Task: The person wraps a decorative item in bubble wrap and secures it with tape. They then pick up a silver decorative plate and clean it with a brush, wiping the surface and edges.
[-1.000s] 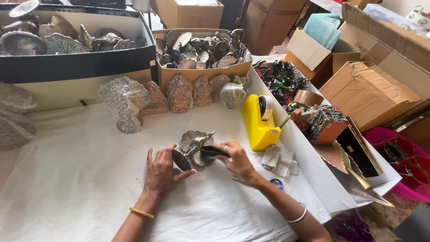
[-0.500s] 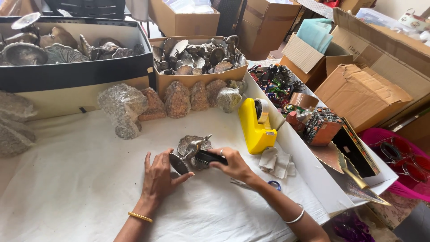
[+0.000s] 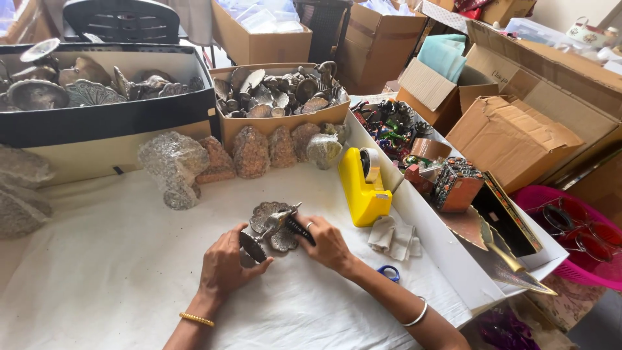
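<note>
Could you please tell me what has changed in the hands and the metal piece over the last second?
Very little. Both hands have kept their hold: the left hand still grips the dark base of the silver metal ornament, and the right hand still holds a black-handled tool against it. The ornament seems slightly turned. The yellow tape dispenser and bubble-wrapped pieces have not moved.

Open white tablecloth (image 3: 97, 285) lies left of and below the left hand (image 3: 223, 269) — free passage there. Behind, bubble-wrapped bundles (image 3: 249, 152) line the cardboard box (image 3: 285, 120). Right of the right hand (image 3: 327, 243), a yellow tape dispenser (image 3: 363, 188), folded cloth (image 3: 392, 236) and blue scissors (image 3: 389, 273) crowd the edge — tight going.
</note>
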